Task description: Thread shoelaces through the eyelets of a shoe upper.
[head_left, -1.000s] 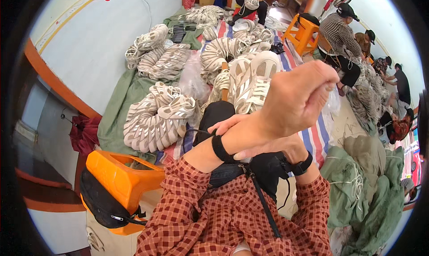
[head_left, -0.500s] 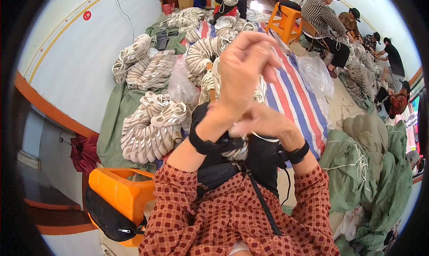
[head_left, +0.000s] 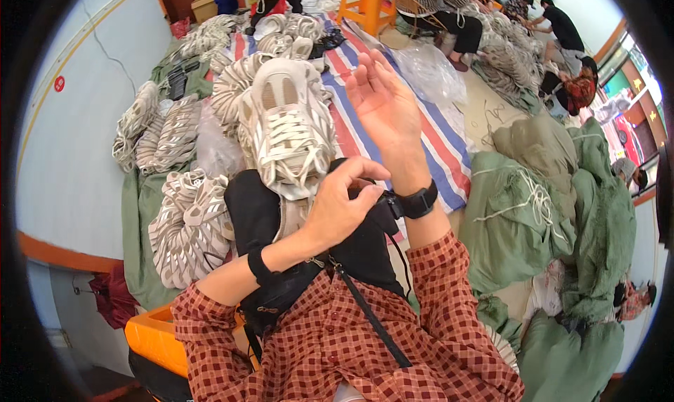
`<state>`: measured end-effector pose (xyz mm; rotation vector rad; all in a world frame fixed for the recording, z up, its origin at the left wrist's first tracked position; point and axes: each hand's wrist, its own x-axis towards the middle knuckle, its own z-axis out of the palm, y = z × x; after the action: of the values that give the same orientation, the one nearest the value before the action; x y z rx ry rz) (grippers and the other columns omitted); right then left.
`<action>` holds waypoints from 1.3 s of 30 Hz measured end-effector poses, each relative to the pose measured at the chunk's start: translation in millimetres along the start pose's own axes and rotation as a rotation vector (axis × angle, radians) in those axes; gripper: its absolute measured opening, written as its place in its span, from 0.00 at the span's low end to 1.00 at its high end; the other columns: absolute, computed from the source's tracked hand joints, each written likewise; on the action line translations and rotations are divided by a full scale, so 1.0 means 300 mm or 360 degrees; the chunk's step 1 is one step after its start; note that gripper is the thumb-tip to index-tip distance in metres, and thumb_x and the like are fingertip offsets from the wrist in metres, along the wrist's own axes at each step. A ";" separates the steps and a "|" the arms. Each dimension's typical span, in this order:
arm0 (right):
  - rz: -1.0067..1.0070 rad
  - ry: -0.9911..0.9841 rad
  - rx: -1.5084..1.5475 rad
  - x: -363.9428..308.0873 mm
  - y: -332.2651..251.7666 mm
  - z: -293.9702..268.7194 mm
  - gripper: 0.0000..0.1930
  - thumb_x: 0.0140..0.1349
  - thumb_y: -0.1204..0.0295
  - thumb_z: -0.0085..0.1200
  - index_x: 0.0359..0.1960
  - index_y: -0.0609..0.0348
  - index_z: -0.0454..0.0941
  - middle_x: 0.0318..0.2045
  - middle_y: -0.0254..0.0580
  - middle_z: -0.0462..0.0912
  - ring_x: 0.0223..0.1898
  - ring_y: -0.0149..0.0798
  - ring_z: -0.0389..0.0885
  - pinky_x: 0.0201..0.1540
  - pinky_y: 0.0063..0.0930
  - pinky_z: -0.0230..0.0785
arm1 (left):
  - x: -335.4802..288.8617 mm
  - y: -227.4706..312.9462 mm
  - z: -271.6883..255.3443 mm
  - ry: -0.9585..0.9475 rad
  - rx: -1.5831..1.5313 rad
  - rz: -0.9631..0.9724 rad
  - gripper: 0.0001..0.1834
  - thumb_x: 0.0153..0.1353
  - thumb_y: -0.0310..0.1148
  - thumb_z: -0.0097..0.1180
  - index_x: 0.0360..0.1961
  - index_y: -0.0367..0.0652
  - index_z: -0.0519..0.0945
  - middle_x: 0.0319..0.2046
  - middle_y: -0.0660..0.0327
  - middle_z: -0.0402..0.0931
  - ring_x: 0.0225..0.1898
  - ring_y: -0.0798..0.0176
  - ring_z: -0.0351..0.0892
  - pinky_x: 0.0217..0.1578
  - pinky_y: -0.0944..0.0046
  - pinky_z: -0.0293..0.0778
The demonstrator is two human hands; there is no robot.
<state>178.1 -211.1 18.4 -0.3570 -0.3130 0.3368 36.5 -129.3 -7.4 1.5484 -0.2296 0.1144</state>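
My right hand [head_left: 386, 107] is raised to the right of a beige sneaker, palm showing and fingers spread, holding nothing. My left hand [head_left: 344, 202] reaches across in front of my right wrist, its thumb and curved index finger apart, with nothing visible between them. Its fingertips are close to the black device on a wristband [head_left: 414, 202] on my right wrist; I cannot tell if they touch it. The beige sneaker [head_left: 290, 132], with pale laces across its front, stands just beyond my knees, untouched by either hand. Another black band [head_left: 262, 265] circles my left wrist.
Bundles of beige shoe pieces [head_left: 189, 226] lie at left on green cloth. A striped sheet [head_left: 439, 149] covers the floor ahead. Stuffed green sacks [head_left: 519, 219] stand at right. An orange stool [head_left: 151, 342] is at lower left. Several people work at the back.
My hands have come apart from their crossed, blurred position. My right hand is now raised and open, my left lower beside its wrist. The view has shifted, uncovering the sneaker.
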 end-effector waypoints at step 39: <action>-0.0224 -0.0475 -0.3106 -0.385 0.200 -0.087 0.08 0.55 0.69 0.63 0.29 0.59 0.78 0.23 0.40 0.77 0.24 0.41 0.77 0.26 0.32 0.67 | -0.083 -0.065 -0.439 0.0704 0.1282 0.0281 0.13 0.50 0.29 0.60 0.38 0.40 0.77 0.35 0.57 0.74 0.38 0.53 0.76 0.40 0.59 0.72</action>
<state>67.9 -208.8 -55.4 -2.1947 -0.9043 -0.1812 26.4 3.4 -32.7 2.2413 0.0495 0.7538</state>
